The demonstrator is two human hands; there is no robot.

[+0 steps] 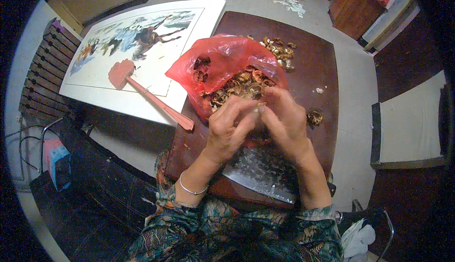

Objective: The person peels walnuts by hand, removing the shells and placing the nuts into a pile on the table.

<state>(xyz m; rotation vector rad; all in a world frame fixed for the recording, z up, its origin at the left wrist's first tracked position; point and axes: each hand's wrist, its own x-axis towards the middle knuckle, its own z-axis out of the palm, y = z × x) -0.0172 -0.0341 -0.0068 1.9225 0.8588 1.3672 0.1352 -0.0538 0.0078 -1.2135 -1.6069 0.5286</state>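
Note:
Fingertips of my left hand (233,123) and my right hand (286,119) meet over the near edge of a red plastic bag (224,48), pinching a small pale piece (258,108), perhaps walnut kernel. The bag lies open on a dark red-brown table, filled with broken brown walnut shells (245,84). Behind it, to the right, is a loose pile of shell and kernel pieces (279,50). A dark, rounded walnut piece (315,116) lies right of my right hand, with pale crumbs (319,90) farther back. Below my wrists, a grey-black mottled surface (263,173) bears small crumbs.
A white board with a painted horse scene (177,95) overlaps the table's left side, bearing a pink-red fly swatter (153,100). A dark couch (103,198) stands at lower left, a cream-coloured seat (408,134) at right. Paper scraps (293,5) lie on the floor beyond.

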